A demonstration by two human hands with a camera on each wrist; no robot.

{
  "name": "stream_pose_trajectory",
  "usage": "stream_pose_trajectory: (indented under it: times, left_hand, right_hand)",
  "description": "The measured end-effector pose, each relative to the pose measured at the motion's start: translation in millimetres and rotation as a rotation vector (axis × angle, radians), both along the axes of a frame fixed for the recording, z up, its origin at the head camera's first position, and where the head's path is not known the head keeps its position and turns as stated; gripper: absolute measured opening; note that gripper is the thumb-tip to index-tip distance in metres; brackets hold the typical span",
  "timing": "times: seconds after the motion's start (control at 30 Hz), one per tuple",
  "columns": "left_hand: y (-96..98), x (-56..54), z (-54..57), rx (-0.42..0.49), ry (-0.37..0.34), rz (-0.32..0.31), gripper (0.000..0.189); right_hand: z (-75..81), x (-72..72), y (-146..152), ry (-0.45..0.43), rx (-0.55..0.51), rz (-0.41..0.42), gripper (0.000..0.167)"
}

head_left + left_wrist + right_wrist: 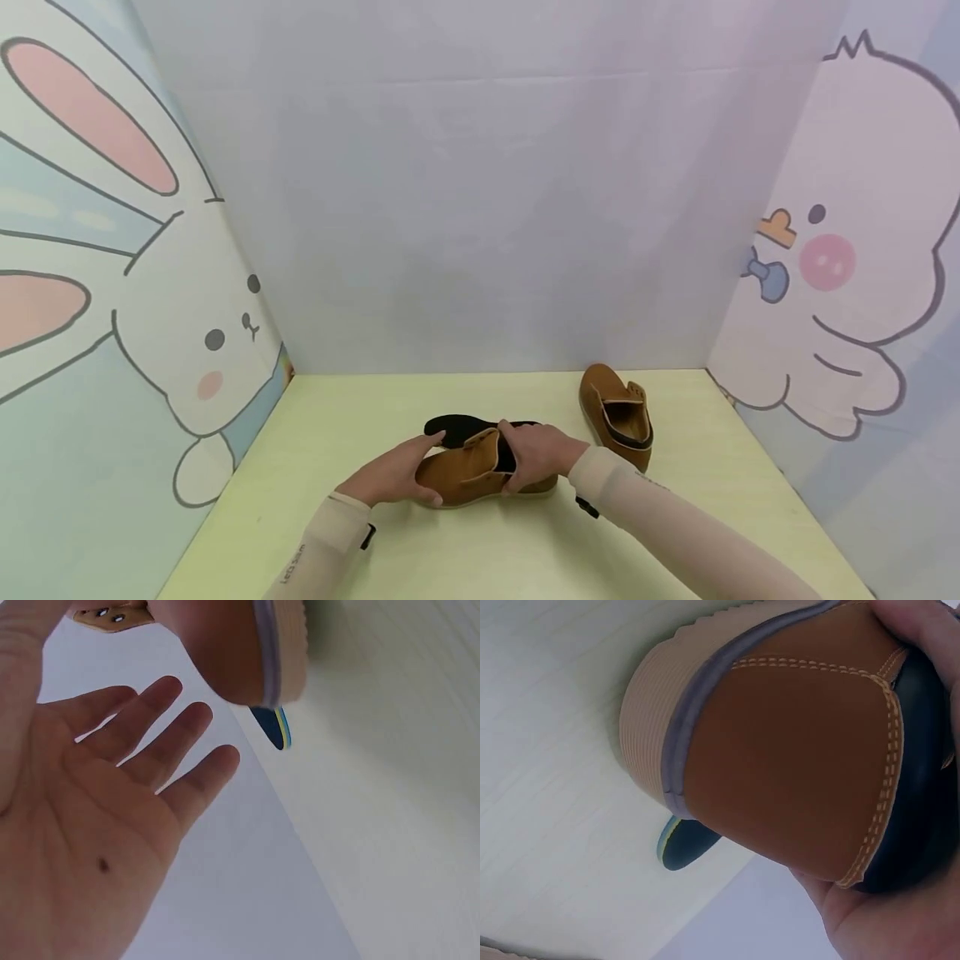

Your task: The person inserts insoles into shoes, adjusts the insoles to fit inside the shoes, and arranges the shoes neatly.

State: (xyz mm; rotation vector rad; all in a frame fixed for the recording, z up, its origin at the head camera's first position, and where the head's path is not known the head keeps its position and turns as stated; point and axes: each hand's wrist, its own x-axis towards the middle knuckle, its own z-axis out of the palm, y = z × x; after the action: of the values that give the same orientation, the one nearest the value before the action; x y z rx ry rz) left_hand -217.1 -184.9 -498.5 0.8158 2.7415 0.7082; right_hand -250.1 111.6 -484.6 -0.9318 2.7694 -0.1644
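Observation:
A brown lace-up shoe lies sideways on the table, its toe to the left. My right hand grips it around the ankle opening, thumb on the near side; the dark collar lining shows beside the palm in the right wrist view. Around the toe, my left hand is spread with its thumb in front. Its fingers are loosely extended and apart from the shoe in the left wrist view. Behind the shoe lies a black insole with a blue and yellow edge, partly hidden by shoe and hands.
Another brown shoe stands at the back right of the pale yellow table, its toe toward the back wall. A grey wall closes off the back, with cartoon-printed panels at both sides.

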Motion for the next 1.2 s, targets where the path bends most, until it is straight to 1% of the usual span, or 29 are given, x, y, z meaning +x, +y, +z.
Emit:
stream_pose_trajectory:
  times: [0.1, 0.17, 0.23, 0.3, 0.37, 0.47, 0.6, 0.7, 0.77, 0.87, 1.03, 1.2]
  left_hand:
    - [-5.1, 0.6, 2.3, -0.003, 0.021, 0.025, 0.103]
    - [-8.2, 0.9, 2.4, 0.014, 0.054, 0.047, 0.093]
    - [-10.5, 0.9, 1.3, 0.035, 0.106, 0.075, 0.081]
    - [-11.9, 0.4, -0.1, 0.054, 0.175, 0.105, 0.069]
    - [-12.5, -0.1, -1.5, 0.070, 0.243, 0.138, 0.059]
    - [-13.3, 0.2, -3.5, 0.063, 0.326, 0.176, 0.047]
    - [-15.9, 3.3, -6.6, 0.053, 0.398, 0.209, 0.035]
    - [-18.6, 5.2, -8.4, 0.073, 0.424, 0.223, 0.030]
    - [-20.0, 5.0, -9.4, 0.083, 0.430, 0.228, 0.031]
    - [-20.4, 3.7, -10.1, 0.086, 0.431, 0.231, 0.031]
    - [-19.6, 2.3, -11.1, 0.076, 0.455, 0.233, 0.030]
    - [-20.9, 1.3, -11.1, 0.058, 0.450, 0.230, 0.029]
  right_hand:
    - [1.2, -2.6, 1, -0.002, 0.004, -0.003, 0.090]
    - [1.4, -2.9, 2, 0.006, 0.010, -0.007, 0.096]
    - [1.0, -1.5, 3, 0.028, 0.010, -0.011, 0.100]
    - [-1.1, 1.6, 5, 0.055, 0.000, -0.020, 0.097]
    - [-4.9, 5.4, 6, 0.089, -0.023, -0.029, 0.088]
    - [-10.9, 13.0, 6, 0.121, -0.062, -0.047, 0.077]
    - [-16.3, 23.7, 7, 0.142, -0.084, -0.078, 0.074]
    - [-14.5, 30.5, 10, 0.141, -0.098, -0.118, 0.074]
    - [-9.7, 35.0, 15, 0.133, -0.114, -0.158, 0.076]
    - [2.9, 40.9, 23, 0.110, -0.161, -0.227, 0.077]
    - [33.2, 47.2, 36, 0.112, -0.220, -0.333, 0.073]
    - [66.4, 51.2, 51, 0.149, -0.245, -0.417, 0.082]
